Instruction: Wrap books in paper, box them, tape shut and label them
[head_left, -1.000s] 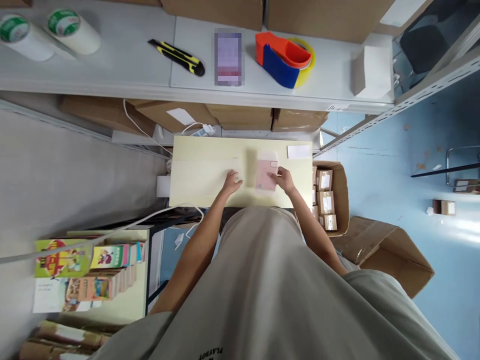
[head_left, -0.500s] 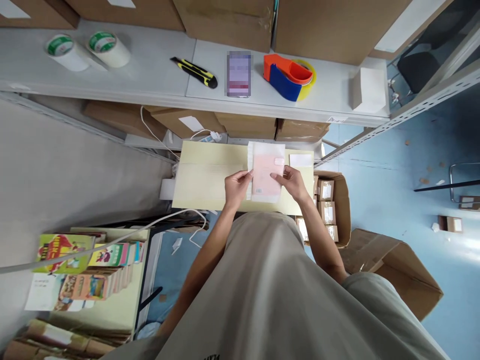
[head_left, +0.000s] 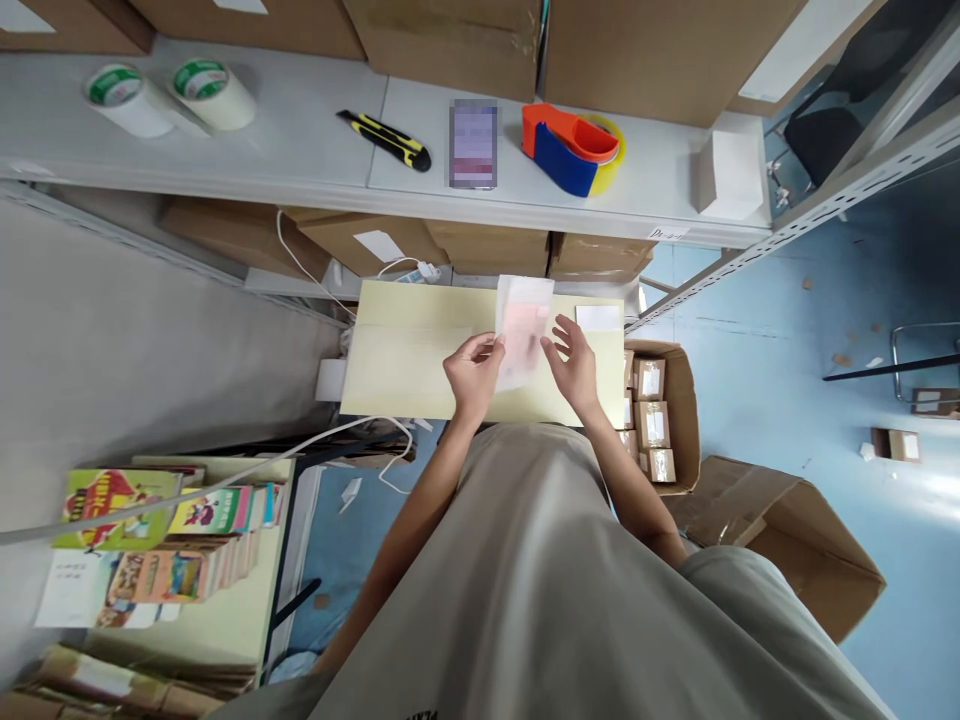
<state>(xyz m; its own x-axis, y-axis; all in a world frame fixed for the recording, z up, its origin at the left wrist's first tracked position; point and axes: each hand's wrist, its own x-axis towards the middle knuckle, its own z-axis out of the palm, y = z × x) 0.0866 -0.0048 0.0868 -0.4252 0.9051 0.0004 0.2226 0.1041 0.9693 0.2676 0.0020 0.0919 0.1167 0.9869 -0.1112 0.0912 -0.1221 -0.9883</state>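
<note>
A pink, flat, book-like item in a frosted translucent sleeve point(head_left: 523, 325) is held up over the pale yellow tabletop point(head_left: 412, 350). My left hand point(head_left: 474, 372) pinches the sleeve's left edge between thumb and fingers. Just off its right edge is my right hand point(head_left: 571, 365), fingers apart and holding nothing. The sleeve looks tilted and slightly blurred by motion. To the right of it, a stack of white paper or cards point(head_left: 598, 318) lies near the table's far right corner.
On the grey shelf point(head_left: 300, 150) ahead lie a box cutter point(head_left: 386, 140), a phone point(head_left: 474, 145), a tape dispenser point(head_left: 574, 148) and tape rolls point(head_left: 214, 95). A carton of small boxes point(head_left: 679, 420) stands right of the table. Books point(head_left: 127, 505) lie at lower left.
My right hand has let go of the sleeve's right edge and its fingers have spread. The sleeve has turned and looks narrower, still in my left hand.
</note>
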